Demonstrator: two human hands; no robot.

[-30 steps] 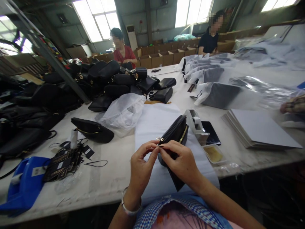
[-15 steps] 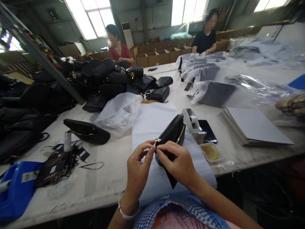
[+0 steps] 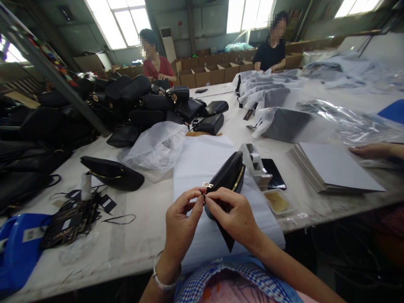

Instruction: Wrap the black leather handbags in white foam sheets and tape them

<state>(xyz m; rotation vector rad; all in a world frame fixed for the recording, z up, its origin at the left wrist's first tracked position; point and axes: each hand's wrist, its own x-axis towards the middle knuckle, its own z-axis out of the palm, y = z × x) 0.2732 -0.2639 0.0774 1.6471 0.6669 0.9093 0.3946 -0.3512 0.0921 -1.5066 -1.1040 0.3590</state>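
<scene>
While a black pouch [image 3: 112, 173] lies at left beside a heap of tags [image 3: 74, 216], the left hand [image 3: 184, 219] pinches a thin black cord [image 3: 202, 192] (its tip pokes up) with the right hand [image 3: 235, 214], close against the black bag [image 3: 225, 172] on white sheets [image 3: 202, 158].

Both hands [image 3: 206, 212] at black bag [image 3: 227, 170].

— How is the smooth black leather-like pouch [image 3: 224, 173] finished?
— With a soft sheen; its gold-coloured metal zip [image 3: 239, 179] is seen to gleam.
— And the stacked pale rectangular sheets [image 3: 339, 164]?
— A matt, card-like surface is shown, while bright glare is thrown back by the crinkled clear plastic film [image 3: 337, 115].
</scene>
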